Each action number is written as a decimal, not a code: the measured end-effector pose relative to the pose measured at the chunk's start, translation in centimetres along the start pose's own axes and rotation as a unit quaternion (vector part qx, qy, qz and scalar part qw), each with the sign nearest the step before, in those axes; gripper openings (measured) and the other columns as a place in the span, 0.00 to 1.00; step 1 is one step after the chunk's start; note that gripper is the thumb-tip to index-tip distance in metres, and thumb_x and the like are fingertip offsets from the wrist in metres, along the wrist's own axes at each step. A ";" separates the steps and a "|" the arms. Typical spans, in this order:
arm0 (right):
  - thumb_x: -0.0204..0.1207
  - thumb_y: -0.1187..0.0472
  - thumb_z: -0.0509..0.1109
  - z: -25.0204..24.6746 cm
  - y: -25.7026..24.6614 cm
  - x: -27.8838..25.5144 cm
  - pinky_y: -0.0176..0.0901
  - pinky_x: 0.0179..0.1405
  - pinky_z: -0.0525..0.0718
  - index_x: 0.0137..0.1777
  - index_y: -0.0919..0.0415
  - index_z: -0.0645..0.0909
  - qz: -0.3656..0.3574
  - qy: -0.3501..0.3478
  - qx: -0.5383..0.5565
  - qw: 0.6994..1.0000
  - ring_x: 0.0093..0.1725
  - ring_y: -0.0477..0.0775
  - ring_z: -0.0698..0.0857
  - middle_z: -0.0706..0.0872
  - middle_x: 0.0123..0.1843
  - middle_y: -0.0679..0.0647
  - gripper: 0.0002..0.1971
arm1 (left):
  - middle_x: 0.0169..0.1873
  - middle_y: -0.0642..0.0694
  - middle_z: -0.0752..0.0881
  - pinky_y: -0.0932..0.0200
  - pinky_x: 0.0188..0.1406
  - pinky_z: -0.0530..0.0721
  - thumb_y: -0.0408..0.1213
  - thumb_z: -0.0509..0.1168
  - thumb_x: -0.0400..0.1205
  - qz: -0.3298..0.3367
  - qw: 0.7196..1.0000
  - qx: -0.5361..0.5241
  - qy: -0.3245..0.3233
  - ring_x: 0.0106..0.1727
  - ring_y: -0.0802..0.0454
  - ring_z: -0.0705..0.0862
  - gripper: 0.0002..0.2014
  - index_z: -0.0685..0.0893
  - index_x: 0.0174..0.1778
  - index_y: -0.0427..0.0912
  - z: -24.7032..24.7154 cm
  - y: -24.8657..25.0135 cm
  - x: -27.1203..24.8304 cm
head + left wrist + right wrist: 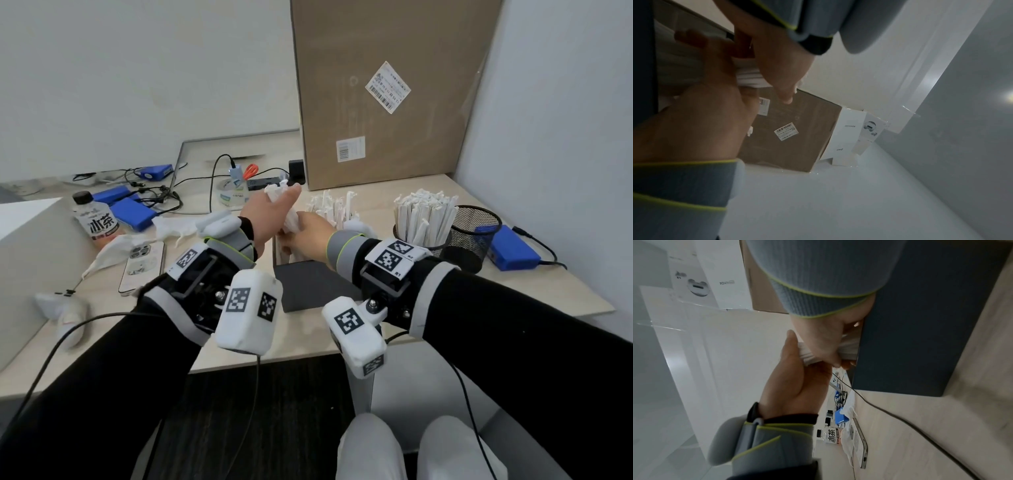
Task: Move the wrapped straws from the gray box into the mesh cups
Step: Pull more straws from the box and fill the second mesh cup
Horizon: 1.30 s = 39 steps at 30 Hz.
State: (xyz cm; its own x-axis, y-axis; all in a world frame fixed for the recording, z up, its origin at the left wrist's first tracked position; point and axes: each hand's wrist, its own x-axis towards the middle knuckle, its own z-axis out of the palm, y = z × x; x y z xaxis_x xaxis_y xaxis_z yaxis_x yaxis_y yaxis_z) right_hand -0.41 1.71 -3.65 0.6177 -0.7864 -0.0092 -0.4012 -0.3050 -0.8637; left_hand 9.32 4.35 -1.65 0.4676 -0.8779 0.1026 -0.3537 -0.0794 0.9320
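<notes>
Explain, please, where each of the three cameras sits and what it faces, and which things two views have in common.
Head: worn on the head, looks down over the table; both forearms, left hand and right hand at the gray box.
Left wrist: looks along the hand toward the cardboard box; both hands on the wrapped straws.
Right wrist: looks along the hand past the gray box; both hands show.
Shared: hands, straws, cardboard box.

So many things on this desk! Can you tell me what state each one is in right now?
left hand: grips a bundle of wrapped straws
right hand: holds the same bundle
gray box: open, straws inside
near mesh cup: packed with straws
far mesh cup: no straws showing
bottle: capped, upright
</notes>
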 end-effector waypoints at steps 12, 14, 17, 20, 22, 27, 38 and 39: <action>0.83 0.61 0.58 -2.2 1.4 0.2 0.41 0.49 0.77 0.49 0.58 0.72 -0.051 0.179 0.189 0.964 0.44 0.53 0.87 0.83 0.30 0.49 0.03 | 0.47 0.50 0.83 0.62 0.42 0.76 0.48 0.55 0.85 0.013 1.000 -0.018 0.004 0.49 0.54 0.81 0.16 0.80 0.59 0.41 -1.4 0.4 -0.3; 0.83 0.62 0.58 -2.8 1.5 0.2 0.36 0.47 0.77 0.48 0.59 0.73 -0.059 0.202 0.206 0.955 0.39 0.46 0.87 0.82 0.29 0.50 0.04 | 0.50 0.47 0.84 0.64 0.40 0.76 0.38 0.57 0.85 0.009 1.000 0.014 -0.018 0.49 0.53 0.81 0.12 0.80 0.61 0.41 -1.1 0.0 -0.5; 0.83 0.63 0.58 -3.3 1.6 0.3 0.31 0.40 0.75 0.50 0.61 0.73 -0.066 0.221 0.220 0.948 0.27 0.34 0.84 0.79 0.28 0.51 0.04 | 0.53 0.45 0.85 0.61 0.47 0.78 0.31 0.60 0.82 0.000 0.993 0.082 -0.083 0.50 0.53 0.81 0.10 0.81 0.57 0.44 -0.6 -0.4 -0.8; 0.83 0.63 0.58 -3.4 1.5 0.5 0.33 0.39 0.78 0.49 0.63 0.72 -0.072 0.225 0.233 0.943 0.25 0.34 0.84 0.77 0.27 0.51 0.04 | 0.56 0.44 0.85 0.53 0.60 0.79 0.39 0.63 0.82 -0.001 0.978 0.158 -0.136 0.56 0.48 0.82 0.08 0.81 0.56 0.46 0.0 -0.4 -1.3; 0.83 0.64 0.58 -3.4 1.4 0.5 0.35 0.40 0.80 0.48 0.62 0.72 -0.072 0.225 0.247 0.940 0.25 0.36 0.84 0.76 0.26 0.50 0.03 | 0.53 0.46 0.86 0.50 0.59 0.81 0.51 0.62 0.82 0.006 0.969 0.204 -0.141 0.55 0.48 0.84 0.14 0.81 0.55 0.45 0.3 -0.2 -1.7; 0.83 0.64 0.57 -3.5 1.2 0.1 0.31 0.39 0.76 0.49 0.61 0.72 -0.075 0.233 0.266 0.933 0.30 0.39 0.85 0.78 0.28 0.51 0.03 | 0.37 0.47 0.89 0.59 0.41 0.81 0.45 0.64 0.82 0.069 0.955 0.261 -0.125 0.33 0.56 0.83 0.10 0.83 0.46 0.41 0.5 0.2 -1.8; 0.84 0.61 0.56 -8.2 -0.3 -0.3 0.46 0.40 0.86 0.49 0.58 0.71 -0.081 0.330 0.416 0.843 0.30 0.49 0.87 0.82 0.27 0.51 0.04 | 0.29 0.50 0.87 0.67 0.32 0.76 0.39 0.70 0.78 -0.003 0.991 0.116 -0.066 0.26 0.63 0.81 0.07 0.86 0.34 0.44 -3.3 -0.1 -1.1; 0.83 0.62 0.57 -8.6 -0.3 -0.2 0.47 0.41 0.85 0.48 0.58 0.71 -0.082 0.333 0.430 0.835 0.29 0.49 0.86 0.79 0.25 0.50 0.03 | 0.29 0.49 0.86 0.66 0.32 0.75 0.39 0.71 0.78 -0.008 0.993 0.102 -0.058 0.28 0.60 0.80 0.07 0.86 0.34 0.43 -3.6 0.0 -1.1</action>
State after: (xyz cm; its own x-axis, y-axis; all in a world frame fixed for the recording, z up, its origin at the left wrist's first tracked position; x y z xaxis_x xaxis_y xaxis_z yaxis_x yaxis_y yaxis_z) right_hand -6.20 -2.65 0.92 -0.0121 -0.9836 0.1801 0.4641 -0.1651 -0.8703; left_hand 11.74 7.02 -0.49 0.3816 -0.9236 0.0372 -0.5095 -0.1766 0.8421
